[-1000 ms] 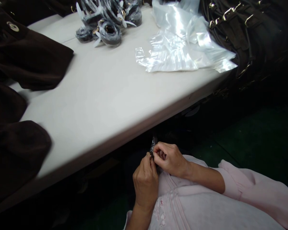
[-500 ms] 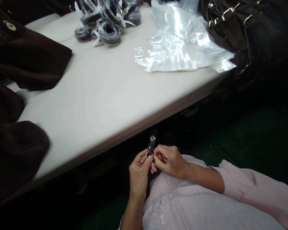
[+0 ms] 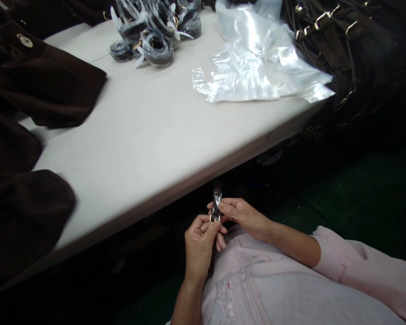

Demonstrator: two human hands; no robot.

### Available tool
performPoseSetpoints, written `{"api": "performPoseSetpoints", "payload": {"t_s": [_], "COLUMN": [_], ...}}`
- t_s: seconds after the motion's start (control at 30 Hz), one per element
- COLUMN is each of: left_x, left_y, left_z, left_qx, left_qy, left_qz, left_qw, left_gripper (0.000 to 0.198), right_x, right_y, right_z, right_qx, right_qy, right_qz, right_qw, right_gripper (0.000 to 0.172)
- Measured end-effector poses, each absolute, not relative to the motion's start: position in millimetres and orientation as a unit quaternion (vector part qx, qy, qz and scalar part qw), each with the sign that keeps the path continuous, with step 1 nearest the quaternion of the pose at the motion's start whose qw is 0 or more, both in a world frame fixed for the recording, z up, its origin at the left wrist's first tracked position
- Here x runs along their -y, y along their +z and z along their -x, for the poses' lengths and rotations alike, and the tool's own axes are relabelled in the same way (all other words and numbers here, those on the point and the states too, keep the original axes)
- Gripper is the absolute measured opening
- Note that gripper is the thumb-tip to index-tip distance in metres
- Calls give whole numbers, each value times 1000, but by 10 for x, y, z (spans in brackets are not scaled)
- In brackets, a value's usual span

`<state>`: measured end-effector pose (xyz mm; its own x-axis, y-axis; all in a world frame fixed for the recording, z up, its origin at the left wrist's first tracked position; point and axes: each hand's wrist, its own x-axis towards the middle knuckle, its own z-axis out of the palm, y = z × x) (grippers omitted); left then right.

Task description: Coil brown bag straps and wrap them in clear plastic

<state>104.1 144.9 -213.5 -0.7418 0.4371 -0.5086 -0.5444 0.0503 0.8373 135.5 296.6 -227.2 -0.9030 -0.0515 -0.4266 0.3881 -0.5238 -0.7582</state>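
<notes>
Between my hands, just below the table's front edge, hangs a dark strap (image 3: pixel 217 197) with a metal buckle (image 3: pixel 214 218) and a shiny clear wrap around part of it. My left hand (image 3: pixel 200 238) pinches the strap at the buckle, thumb on top. A little above, my right hand (image 3: pixel 242 217) grips the wrapped stretch, its thumb lying over the shiny film. The strap's far end fades into the dark under the table, and its lower part is mostly hidden by my left hand.
On the white table (image 3: pixel 131 140), coiled wrapped straps (image 3: pixel 157 47) lie at the back, beside a heap of clear plastic bags (image 3: pixel 246 67). Dark brown bags (image 3: pixel 61 85) line the left side. More dark bags with metal buckles (image 3: pixel 341 54) are piled at right.
My right hand has shifted from pinching beside the buckle to holding the wrapped strap higher up, thumb across it. My left hand stays at the buckle. The view has moved slightly.
</notes>
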Motion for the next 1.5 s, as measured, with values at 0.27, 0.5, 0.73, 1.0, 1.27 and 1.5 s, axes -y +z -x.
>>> {"api": "performPoseSetpoints", "payload": {"t_s": [0.27,0.5,0.73,1.0,1.27,1.5], "left_x": [-1419,-1414,-1518,-1479,-1462,-1442], "left_y": [-2130,-2121,-2151,-2197,-2214,-2222], "left_z": [-1044,-980,-964,-966,-984,-1004], "left_qx": [-699,-713,-743,-721,-692,-787], "left_qy": [610,606,611,640,662,573], "left_qz": [17,37,39,32,64,-18], "left_qw": [372,352,273,263,282,226], "left_gripper": [29,31,27,27,26,21], "right_x": [-2990,-2867,-2766,-2863,-2884,-2889], "right_y": [-2262,-2263,-2303,-2306,-2373,-2376], "right_z": [-1309,-1368,-1401,-1413,-1404,-1376], "right_qx": [-438,-387,-476,-506,-764,-805], "right_qy": [-852,-889,-853,-844,-612,-563], "right_qz": [-269,-209,-204,-151,-147,-66], "right_qw": [101,129,64,94,-145,-174], "right_gripper": [39,40,45,37,15,10]}}
